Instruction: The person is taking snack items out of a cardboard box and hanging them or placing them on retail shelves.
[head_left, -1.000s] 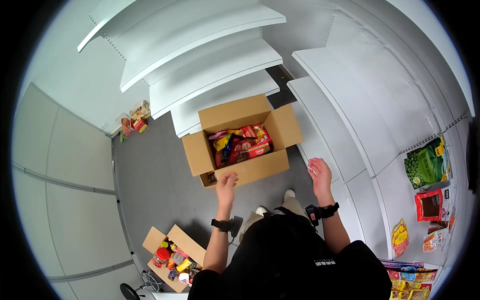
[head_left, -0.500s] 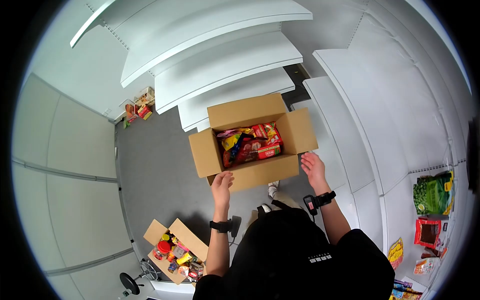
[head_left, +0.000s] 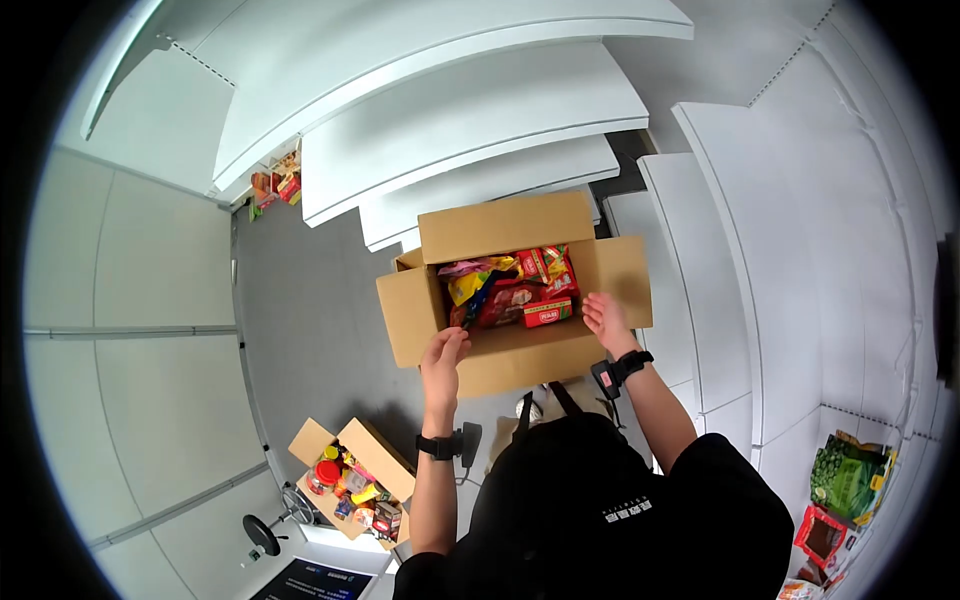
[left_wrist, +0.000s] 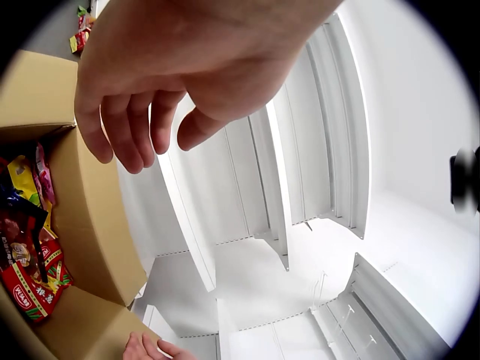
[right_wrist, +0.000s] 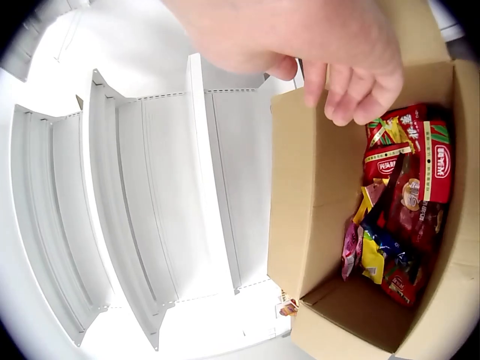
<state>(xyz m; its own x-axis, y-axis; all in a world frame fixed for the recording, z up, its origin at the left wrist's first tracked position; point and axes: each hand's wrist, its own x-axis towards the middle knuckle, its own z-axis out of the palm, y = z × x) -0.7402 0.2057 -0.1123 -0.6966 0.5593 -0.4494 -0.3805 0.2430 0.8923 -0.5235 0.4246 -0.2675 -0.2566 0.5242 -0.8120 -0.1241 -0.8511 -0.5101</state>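
Observation:
An open cardboard box (head_left: 508,228) stands on the floor before me, its flaps spread outward. Inside lie several snack bags, among them a red bag (head_left: 505,305), a yellow bag (head_left: 468,287) and a red packet with a white logo (head_left: 548,312). My left hand (head_left: 443,365) is at the box's near left corner, fingers loosely bent and holding nothing, as the left wrist view also shows. My right hand (head_left: 608,320) hovers at the near right corner; in the right wrist view its relaxed fingers (right_wrist: 352,94) hang over the box's edge with nothing in them.
White shelves (head_left: 480,100) rise behind the box, with more shelves (head_left: 720,260) along the right. A second box (head_left: 375,455) with jars and packets stands at lower left, near a black stool (head_left: 262,535). Snack bags lie far left, and a green bag (head_left: 845,478) sits at right.
Both hands have moved forward to the box, the right one also inward over its near right corner. The view has shifted, and the box's contents look unmoved.

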